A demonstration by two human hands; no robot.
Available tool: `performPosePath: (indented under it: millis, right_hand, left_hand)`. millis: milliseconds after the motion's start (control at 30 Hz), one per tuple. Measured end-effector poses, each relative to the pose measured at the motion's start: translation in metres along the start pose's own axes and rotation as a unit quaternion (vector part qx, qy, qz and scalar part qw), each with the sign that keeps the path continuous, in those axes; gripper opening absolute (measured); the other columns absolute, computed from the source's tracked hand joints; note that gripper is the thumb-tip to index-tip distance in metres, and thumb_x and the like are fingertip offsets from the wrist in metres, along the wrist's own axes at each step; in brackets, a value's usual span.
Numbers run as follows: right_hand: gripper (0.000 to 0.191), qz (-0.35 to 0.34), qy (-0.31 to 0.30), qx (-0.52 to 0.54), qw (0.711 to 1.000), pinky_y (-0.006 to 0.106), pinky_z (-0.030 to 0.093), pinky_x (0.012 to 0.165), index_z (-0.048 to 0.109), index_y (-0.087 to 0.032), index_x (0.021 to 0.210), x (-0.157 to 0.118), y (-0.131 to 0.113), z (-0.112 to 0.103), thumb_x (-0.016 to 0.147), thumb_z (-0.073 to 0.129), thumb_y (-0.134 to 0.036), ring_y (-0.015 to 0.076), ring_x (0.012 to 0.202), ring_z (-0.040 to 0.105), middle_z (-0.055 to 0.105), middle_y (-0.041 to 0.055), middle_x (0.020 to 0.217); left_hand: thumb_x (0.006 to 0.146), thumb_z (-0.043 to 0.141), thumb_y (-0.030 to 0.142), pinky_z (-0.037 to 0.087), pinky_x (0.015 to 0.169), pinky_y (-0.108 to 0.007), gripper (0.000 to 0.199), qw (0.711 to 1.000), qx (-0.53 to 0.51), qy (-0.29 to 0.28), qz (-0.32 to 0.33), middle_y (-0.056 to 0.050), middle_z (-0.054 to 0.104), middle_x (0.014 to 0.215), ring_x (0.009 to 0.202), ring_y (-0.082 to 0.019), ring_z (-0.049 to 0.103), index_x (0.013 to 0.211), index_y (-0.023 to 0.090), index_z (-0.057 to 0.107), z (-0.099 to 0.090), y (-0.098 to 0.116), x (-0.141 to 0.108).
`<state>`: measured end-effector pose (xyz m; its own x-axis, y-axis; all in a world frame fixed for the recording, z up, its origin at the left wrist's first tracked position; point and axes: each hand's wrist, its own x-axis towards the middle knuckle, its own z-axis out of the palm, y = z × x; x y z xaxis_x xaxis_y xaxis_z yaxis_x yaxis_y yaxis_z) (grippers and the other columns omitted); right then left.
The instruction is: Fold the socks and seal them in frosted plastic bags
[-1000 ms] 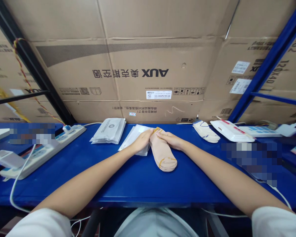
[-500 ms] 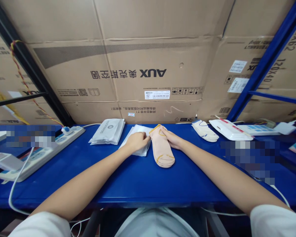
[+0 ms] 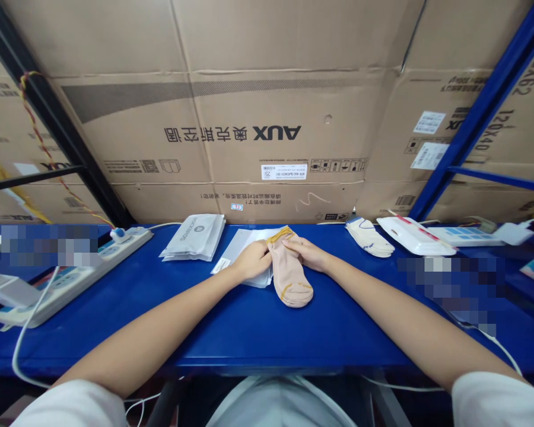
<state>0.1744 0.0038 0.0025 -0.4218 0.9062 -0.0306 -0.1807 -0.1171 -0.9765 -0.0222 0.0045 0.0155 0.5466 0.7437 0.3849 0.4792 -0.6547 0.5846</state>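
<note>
A peach sock (image 3: 290,277) with yellow trim is being pressed flat on the blue bench (image 3: 231,341), lying lengthwise near the middle of the view, with its toe end toward the person and its upper end lying over the right edge of a white plastic bag (image 3: 240,244). The right hand (image 3: 307,252) is being kept open across the upper part of the sock, its fingers pointing left. The left hand (image 3: 251,260) is also being held open, not closed around anything, with its palm above the bag and its fingertips against the left edge of the sock. A sealed grey-white packet (image 3: 193,237) is being left just beyond the bag, while a folded pair of white socks (image 3: 369,237) is lying to the right, beside a white tray (image 3: 415,235) marked with a red strip. A power strip (image 3: 71,279) is being kept at the left of the bench, with a white cable (image 3: 24,350) hanging over the front edge. Large cardboard boxes (image 3: 285,101) printed with AUX are being stored upside down behind the bench, held in by a blue shelf post (image 3: 480,112).
</note>
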Motion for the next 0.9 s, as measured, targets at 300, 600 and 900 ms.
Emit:
performPosePath:
  millis: [300,600,900]
  right_hand:
    - [0.031,-0.053,0.030,-0.075,0.995,0.035,0.051,0.094,0.071,-0.020,0.099,0.006,0.007,0.000,0.078,0.072,-0.043,0.0221,0.099,0.068,0.075,0.0044,0.100]
    - [0.033,-0.095,0.028,-0.083,0.992,0.037,0.048,0.099,0.072,-0.019,0.098,-0.001,0.003,0.010,0.074,0.073,-0.041,0.0233,0.105,0.066,0.074,0.0056,0.104]
    - [0.028,-0.115,0.134,-0.105,0.979,0.037,0.051,0.088,0.072,-0.016,0.090,0.005,0.005,0.004,0.070,0.068,-0.036,0.0254,0.095,0.069,0.076,0.0068,0.095]
  left_hand:
    - [0.089,0.037,0.030,0.046,0.074,-0.032,0.027,0.996,-0.040,0.077,-0.009,-0.003,0.062,0.074,0.075,-0.020,0.059,0.068,0.021,0.051,-0.002,-0.008,0.003]
    - [0.091,0.034,0.031,0.038,0.066,-0.029,0.028,0.995,0.038,0.089,-0.002,0.001,0.051,0.065,0.069,-0.018,0.052,0.064,0.022,0.039,-0.009,-0.001,0.002]
    - [0.086,0.038,0.027,0.030,0.059,-0.029,0.029,0.991,0.048,0.092,-0.080,0.002,0.050,0.057,0.061,-0.016,0.050,0.057,0.021,0.036,-0.008,-0.011,0.005]
